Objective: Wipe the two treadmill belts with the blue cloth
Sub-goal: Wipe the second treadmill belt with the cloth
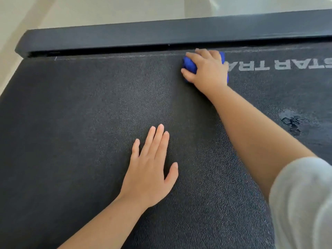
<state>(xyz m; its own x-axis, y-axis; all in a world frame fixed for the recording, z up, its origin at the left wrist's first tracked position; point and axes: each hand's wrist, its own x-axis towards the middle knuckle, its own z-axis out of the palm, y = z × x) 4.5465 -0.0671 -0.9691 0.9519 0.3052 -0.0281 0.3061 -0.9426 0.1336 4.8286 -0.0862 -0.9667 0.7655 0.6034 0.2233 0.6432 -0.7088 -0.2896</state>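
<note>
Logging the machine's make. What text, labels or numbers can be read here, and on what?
"STAR TRA": white print on the belt, upside down to the camera. Its start is cut by the frame edge, its end hidden by the right hand and cloth.
No other text, label or number shows.

Probably a gym: a black treadmill belt (80,114), dark side rail (161,31), pale floor (89,11).

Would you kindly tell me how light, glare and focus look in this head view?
Head view: soft light, a pale sheen across the belt, faint shadow beside the left hand; a wet patch glints; the floor is washed out; the right hand on the cloth looks slightly soft.
</note>
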